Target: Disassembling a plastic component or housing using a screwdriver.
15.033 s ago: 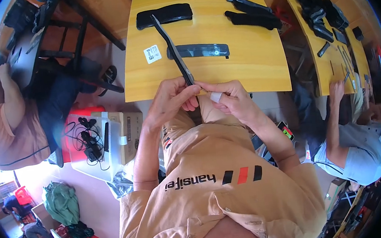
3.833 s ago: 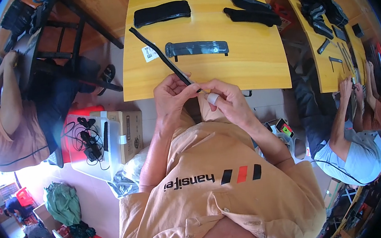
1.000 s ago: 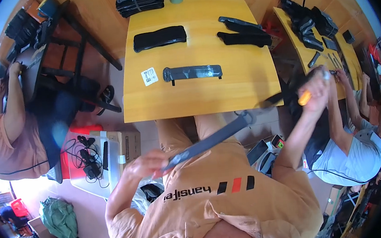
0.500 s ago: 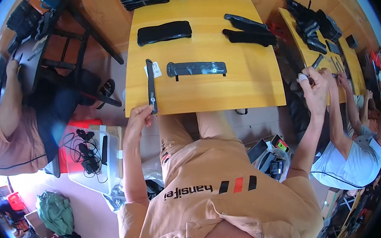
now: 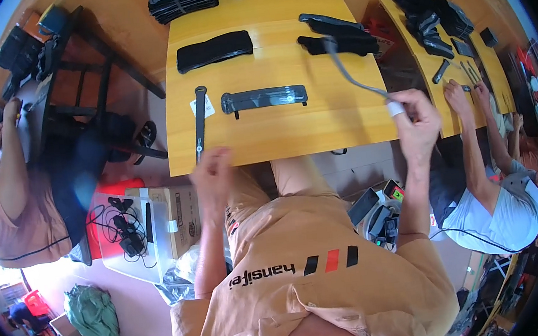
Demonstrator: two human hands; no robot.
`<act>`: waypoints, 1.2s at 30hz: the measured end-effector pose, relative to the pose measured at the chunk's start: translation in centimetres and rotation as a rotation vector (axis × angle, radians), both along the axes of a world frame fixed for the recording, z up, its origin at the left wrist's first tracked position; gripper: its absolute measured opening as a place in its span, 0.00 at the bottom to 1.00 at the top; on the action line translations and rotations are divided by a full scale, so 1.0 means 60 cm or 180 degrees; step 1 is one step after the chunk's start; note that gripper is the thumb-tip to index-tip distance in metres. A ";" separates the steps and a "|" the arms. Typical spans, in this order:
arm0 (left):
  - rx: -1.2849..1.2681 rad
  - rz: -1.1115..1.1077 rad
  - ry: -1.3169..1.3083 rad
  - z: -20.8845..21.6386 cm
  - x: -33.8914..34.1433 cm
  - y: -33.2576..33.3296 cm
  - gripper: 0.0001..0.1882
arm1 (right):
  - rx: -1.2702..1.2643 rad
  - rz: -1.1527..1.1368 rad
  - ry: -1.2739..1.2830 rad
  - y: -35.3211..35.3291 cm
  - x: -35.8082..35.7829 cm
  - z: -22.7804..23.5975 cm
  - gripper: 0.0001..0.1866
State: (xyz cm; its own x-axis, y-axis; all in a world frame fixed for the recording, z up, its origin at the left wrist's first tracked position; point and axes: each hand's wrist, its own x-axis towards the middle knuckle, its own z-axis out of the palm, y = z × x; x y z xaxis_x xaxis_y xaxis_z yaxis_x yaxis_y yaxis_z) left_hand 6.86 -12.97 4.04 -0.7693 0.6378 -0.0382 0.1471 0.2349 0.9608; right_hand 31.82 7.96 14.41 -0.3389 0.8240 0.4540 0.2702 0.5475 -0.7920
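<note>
Presently, the right hand [image 5: 415,121] has fingers closed on a grey strap [image 5: 354,82], its free end blurred above the table [image 5: 298,133]; calm, slow handling would control it better. The left hand [image 5: 212,170] has curled fingers, but blur hides whether they hold something.

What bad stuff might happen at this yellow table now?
The thin black strap reaches near the front edge of the yellow table, close to the left hand, so a bump might knock it off. It partly covers the white label, so both might slide together. The grey strip in the right hand is bent and blurred, so it might brush the black pads.
</note>
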 end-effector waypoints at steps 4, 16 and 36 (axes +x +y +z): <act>0.0501 -0.2079 -0.2173 0.073 0.082 0.061 0.11 | 0.0349 0.1206 -0.0125 -0.064 -0.066 -0.020 0.07; 0.1486 -0.0439 -0.2673 0.015 0.096 0.120 0.05 | -0.2930 0.1331 0.0864 -0.102 -0.087 -0.093 0.13; 0.1256 0.0276 -0.2239 -0.045 -0.043 0.087 0.02 | -0.3156 0.0973 0.0295 -0.005 -0.096 -0.187 0.06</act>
